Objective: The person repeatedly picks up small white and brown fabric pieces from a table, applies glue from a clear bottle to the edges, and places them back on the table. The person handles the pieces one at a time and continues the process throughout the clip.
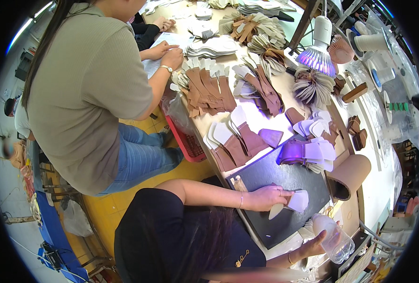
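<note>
On the black work board [252, 221], my left hand [267, 197] is closed on a small leather piece [298, 201], its pale tab sticking out past my fingers. A beige rounded flap [275, 211] shows below the same hand. Off the board's near right corner, my right hand [316, 243] grips a clear plastic bottle [339, 247], tilted, with a whitish part at its top. A fanned stack of brown pieces with white ends [308, 152] rests at the board's far edge, lit violet by the lamp [317, 54].
Brown and white cut pieces [209, 89] lie in rows along the table. A brown cardboard tube [350, 175] sits right of the board. Thread spools [372, 42] stand at the far right. A co-worker [87, 89] stands at left beside a red crate [186, 141].
</note>
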A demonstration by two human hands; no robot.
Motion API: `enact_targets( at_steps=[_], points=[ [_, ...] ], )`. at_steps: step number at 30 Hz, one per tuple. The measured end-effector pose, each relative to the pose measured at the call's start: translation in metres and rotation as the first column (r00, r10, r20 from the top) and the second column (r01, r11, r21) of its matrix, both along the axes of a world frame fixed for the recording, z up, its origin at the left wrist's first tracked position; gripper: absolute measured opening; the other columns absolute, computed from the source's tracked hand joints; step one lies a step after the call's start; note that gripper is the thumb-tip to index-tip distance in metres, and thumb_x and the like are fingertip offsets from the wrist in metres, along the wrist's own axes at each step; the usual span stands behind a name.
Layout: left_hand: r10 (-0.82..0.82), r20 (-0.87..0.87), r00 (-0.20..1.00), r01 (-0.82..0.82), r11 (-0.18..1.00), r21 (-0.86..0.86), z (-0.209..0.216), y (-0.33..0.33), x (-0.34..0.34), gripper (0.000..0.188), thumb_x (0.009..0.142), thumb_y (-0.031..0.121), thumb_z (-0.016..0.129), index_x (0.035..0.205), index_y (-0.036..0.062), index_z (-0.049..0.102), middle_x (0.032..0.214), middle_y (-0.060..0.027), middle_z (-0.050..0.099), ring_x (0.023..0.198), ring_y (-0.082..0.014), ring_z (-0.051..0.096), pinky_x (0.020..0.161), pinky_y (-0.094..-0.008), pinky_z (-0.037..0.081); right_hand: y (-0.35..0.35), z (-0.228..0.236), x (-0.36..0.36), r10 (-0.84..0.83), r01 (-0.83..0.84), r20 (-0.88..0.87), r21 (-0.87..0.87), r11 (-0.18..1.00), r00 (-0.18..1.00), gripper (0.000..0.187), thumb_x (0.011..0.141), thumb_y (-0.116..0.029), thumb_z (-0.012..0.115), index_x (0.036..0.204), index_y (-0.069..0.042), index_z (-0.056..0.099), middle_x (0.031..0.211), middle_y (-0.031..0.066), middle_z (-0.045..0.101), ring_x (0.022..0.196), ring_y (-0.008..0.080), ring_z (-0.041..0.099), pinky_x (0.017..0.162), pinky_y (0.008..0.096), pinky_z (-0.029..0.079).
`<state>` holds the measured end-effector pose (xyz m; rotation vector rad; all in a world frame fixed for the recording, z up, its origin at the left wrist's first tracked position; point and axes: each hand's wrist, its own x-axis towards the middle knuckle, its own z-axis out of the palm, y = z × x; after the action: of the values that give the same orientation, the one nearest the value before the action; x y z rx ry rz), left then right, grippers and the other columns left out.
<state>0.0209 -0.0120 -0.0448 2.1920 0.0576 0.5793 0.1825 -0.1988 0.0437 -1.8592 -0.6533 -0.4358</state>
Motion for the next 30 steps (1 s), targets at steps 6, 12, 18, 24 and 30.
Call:
enact_targets(
  at_steps=[6,12,18,24,30],
  points=[
    [-0.01,0.005,1.0,0.01,1.0,-0.017,0.001,0.002,0.0,0.036,0.067,0.001,0.07,0.102,0.0073,0.065,0.138,-0.0113,0.054,0.105,-0.0294,0.059,0.093,-0.0397,0.047,-0.003,0.0,0.0,-0.011,0.011,0.0,0.015,1.0,1.0,0.08,0.085,-0.057,0.068,0.13,0.004,0.041,0.127,0.0265,0.058,0.12,0.0381,0.056,0.103,0.0488,0.044],
    [-0.044,-0.013,0.999,0.042,0.993,-0.112,0.012,0.007,0.003,0.026,0.073,0.004,0.066,0.099,0.0088,0.066,0.129,-0.0113,0.06,0.102,-0.0301,0.063,0.091,-0.0405,0.049,-0.003,-0.001,-0.007,0.051,-0.035,-0.121,0.125,0.991,0.991,0.078,0.084,-0.052,0.071,0.133,0.001,0.042,0.132,0.0208,0.054,0.123,0.0343,0.052,0.107,0.0464,0.041],
    [0.036,-0.103,0.994,-0.053,0.986,-0.16,0.016,0.007,0.005,0.022,0.075,0.004,0.071,0.096,0.0089,0.07,0.132,-0.0126,0.06,0.11,-0.0304,0.062,0.094,-0.0387,0.048,-0.009,-0.006,-0.013,0.206,-0.162,-0.117,0.309,0.937,0.971,0.077,0.082,-0.028,0.08,0.14,-0.003,0.037,0.135,0.0237,0.051,0.128,0.0349,0.05,0.107,0.0477,0.041],
    [0.038,-0.099,0.994,-0.05,0.992,-0.119,0.021,0.008,0.003,0.024,0.075,0.005,0.072,0.099,0.0064,0.07,0.133,-0.0101,0.061,0.105,-0.0304,0.064,0.092,-0.038,0.049,-0.008,0.003,-0.019,0.16,-0.122,-0.129,0.262,0.957,0.979,0.075,0.081,-0.038,0.08,0.136,-0.005,0.04,0.133,0.0291,0.051,0.124,0.0395,0.053,0.1,0.0506,0.048],
    [0.106,-0.061,0.992,-0.117,0.972,-0.205,0.023,0.005,0.004,0.043,0.075,0.002,0.073,0.117,0.0057,0.063,0.118,-0.0127,0.063,0.095,-0.0273,0.065,0.075,-0.0333,0.054,0.002,0.006,-0.021,0.243,-0.163,-0.18,0.373,0.913,0.953,0.078,0.077,-0.031,0.084,0.136,-0.005,0.04,0.132,0.0249,0.054,0.124,0.0338,0.053,0.103,0.0453,0.045]
  ],
)
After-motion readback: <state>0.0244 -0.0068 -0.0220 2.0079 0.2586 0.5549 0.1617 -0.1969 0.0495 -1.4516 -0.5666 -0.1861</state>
